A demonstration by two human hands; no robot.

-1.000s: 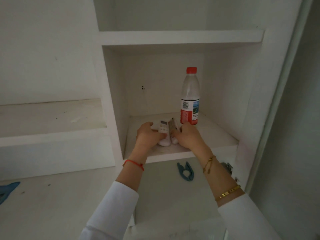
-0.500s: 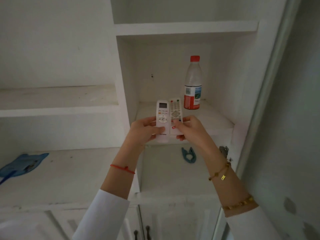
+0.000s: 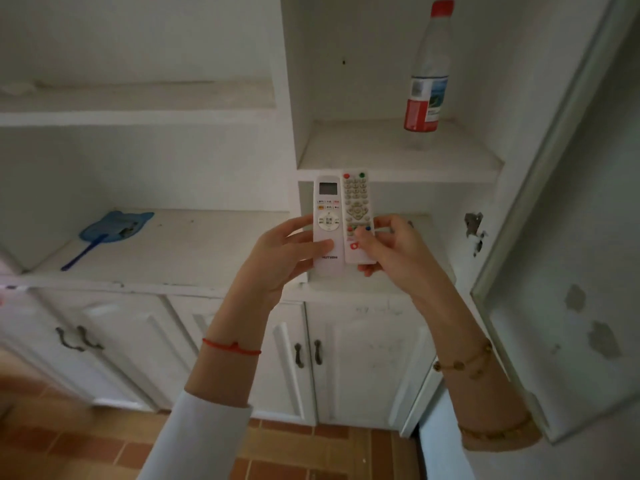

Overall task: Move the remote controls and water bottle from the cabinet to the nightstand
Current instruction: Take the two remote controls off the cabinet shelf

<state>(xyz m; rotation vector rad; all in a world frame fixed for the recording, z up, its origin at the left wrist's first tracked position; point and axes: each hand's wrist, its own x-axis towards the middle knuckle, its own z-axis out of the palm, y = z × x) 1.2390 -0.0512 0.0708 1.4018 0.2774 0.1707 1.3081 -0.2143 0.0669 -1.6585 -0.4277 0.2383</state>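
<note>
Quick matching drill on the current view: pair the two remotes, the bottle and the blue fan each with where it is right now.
Things:
1. White remote control with a small display screen
2. White remote control with many round buttons
3. Clear plastic water bottle with red cap
4. Blue flat plastic fan

Places:
A. Standing on the cabinet shelf
B. Held in the right hand
C. Lying on the long white counter
D. Held in the left hand

Pairs: 1-D, 2-B, 3-A, 4-C

The two remotes (image 3: pixel 343 220) are side by side before the cabinet (image 3: pixel 363 358), the bottle (image 3: pixel 427 74) on the shelf (image 3: pixel 346 150) behind.
</note>
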